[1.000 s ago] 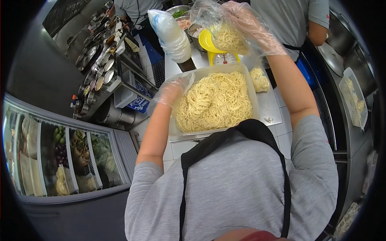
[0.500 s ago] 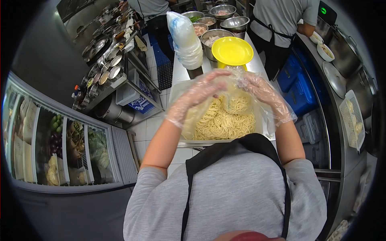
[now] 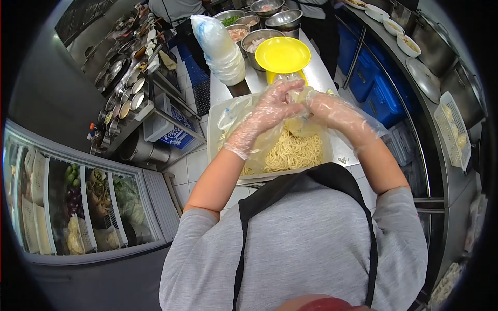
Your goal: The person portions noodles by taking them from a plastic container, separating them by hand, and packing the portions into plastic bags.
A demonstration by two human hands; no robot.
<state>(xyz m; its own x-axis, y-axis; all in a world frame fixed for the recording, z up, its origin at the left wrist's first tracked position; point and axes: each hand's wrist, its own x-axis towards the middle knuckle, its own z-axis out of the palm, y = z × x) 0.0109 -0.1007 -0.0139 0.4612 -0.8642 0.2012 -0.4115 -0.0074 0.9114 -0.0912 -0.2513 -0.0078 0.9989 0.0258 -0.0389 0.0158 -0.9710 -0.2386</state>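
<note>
Both my hands wear loose clear plastic gloves. They meet over a white tub (image 3: 213, 136) of yellow noodles (image 3: 293, 154). Between them hangs a clear plastic bag (image 3: 296, 127) with noodles in it, its lower part just above or against the loose noodles. My right hand (image 3: 332, 111) is closed on the gathered top of the bag. Curled around the same top from the other side, my left hand (image 3: 272, 110) has its thumb and fingers bent; its exact grip is partly hidden by film. Just beyond stands a yellow round plate (image 3: 282, 55) on a yellow base, seemingly a scale.
A tall stack of plastic bags (image 3: 220, 52) stands on a dark holder at the tub's far left. Metal bowls (image 3: 258, 42) with raw food fill the table's far end. White bowls (image 3: 409, 46) line the right counter. A glass-doored fridge (image 3: 85, 207) is at left; co-workers stand beyond.
My left hand has turned and its fingers have drawn in toward the bag's top. My right hand has come closer to it. The view has shifted slightly rightward.
</note>
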